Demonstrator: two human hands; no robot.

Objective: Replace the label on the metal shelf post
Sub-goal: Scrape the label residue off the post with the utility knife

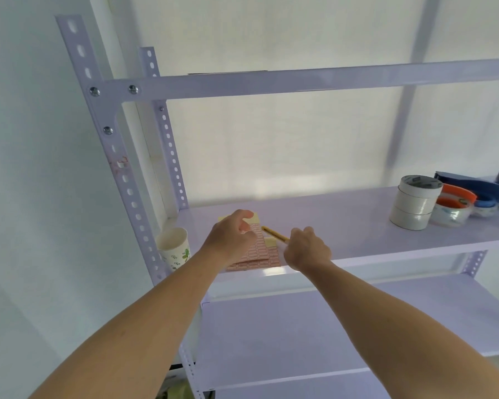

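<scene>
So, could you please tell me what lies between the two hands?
In the head view, a slim yellow tool and sheets of red labels lie between the left hand and right hand.

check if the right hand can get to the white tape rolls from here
Probably yes: the right hand is over the same shelf where the white tape rolls stand, off to its right, with only bare shelf between them.

We see the metal shelf post (103,112) coated in pale smooth paint, its bolts (94,91) bare and shiny; the shelf (343,226) wears the same paint, glossy enough to reflect light; the cup (175,249) is matt printed paper; the label sheets (260,254) pink paper; the white tape rolls (414,205) matt, the clear tape (451,213) glossy; the yellow tool (274,233) smooth plastic.
</scene>
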